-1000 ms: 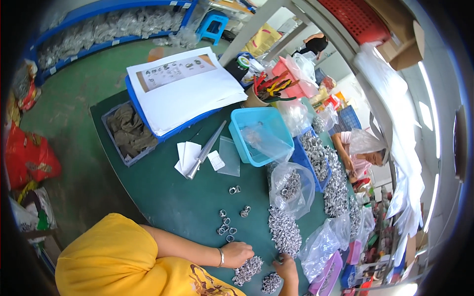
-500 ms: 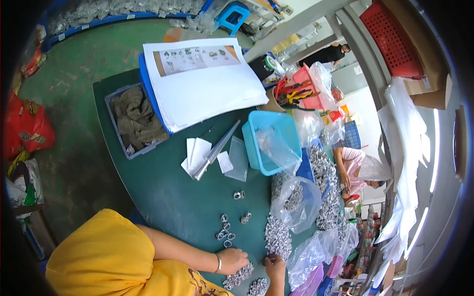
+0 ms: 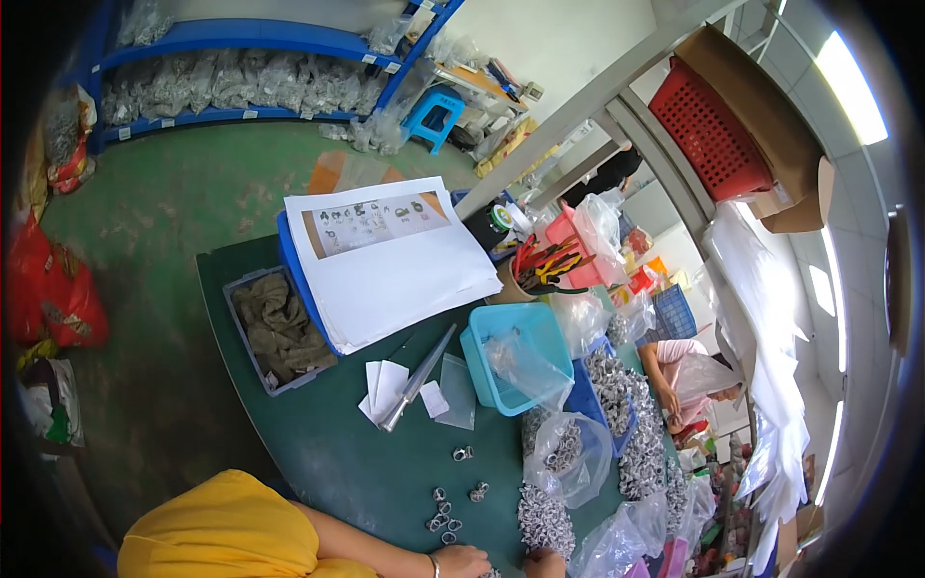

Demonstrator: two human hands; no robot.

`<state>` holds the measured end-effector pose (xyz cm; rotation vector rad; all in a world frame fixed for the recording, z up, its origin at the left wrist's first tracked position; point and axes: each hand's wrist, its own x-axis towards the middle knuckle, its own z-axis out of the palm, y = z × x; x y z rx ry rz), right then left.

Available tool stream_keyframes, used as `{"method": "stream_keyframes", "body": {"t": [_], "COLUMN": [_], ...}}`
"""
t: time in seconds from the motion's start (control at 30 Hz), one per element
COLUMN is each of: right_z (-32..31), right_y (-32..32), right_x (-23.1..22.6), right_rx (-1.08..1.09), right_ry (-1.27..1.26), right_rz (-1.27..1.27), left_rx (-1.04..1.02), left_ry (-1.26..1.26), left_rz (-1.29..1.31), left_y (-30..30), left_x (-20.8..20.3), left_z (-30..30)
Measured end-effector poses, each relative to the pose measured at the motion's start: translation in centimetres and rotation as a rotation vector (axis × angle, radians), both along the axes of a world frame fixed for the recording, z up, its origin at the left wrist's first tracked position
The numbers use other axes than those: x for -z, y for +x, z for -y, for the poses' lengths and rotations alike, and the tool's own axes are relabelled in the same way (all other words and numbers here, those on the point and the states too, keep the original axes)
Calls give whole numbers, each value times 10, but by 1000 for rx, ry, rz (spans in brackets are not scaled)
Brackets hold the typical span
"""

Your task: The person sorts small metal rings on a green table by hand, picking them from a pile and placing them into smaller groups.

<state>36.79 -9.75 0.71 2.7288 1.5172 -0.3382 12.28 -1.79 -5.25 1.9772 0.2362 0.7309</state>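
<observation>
My left hand (image 3: 464, 562) lies at the bottom edge of the green table (image 3: 347, 462), a thin bracelet on its wrist and its fingers cut off by the frame. Only a small part of my right hand (image 3: 542, 566) shows just to its right. Between and above them is a heap of small shiny metal parts (image 3: 542, 515). A few loose metal rings (image 3: 442, 517) lie just above my left hand. The frame edge hides what either hand grips. My yellow sleeve (image 3: 226, 530) fills the lower left.
A light blue bin (image 3: 487, 361) holds a clear bag. Beyond it are a dark blue tray under white printed sheets (image 3: 385, 265), a grey box of rags (image 3: 275, 328), paper slips with a metal tool (image 3: 414, 380), bags of metal parts (image 3: 568, 453), and another person (image 3: 679, 380) at right.
The view has tipped up and away, so both hands slid down to the bottom edge and are mostly out of the picture. The things on the table have not moved.
</observation>
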Motion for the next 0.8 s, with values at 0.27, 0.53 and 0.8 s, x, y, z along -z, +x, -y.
{"method": "stream_keyframes", "body": {"t": [0.27,0.53,0.8], "right_z": [2,2,-5], "right_y": [-4,3,-9], "right_x": [-3,-9,-23], "right_rx": [-2,-50,-11], "right_ry": [-53,-187,-66], "right_rz": [52,55,21], "left_rx": [-28,12,19], "left_ry": [83,91,-8], "left_rz": [-11,-89,-80], "left_y": [0,0,13], "left_x": [-1,-7,11], "left_z": [3,2,11]}}
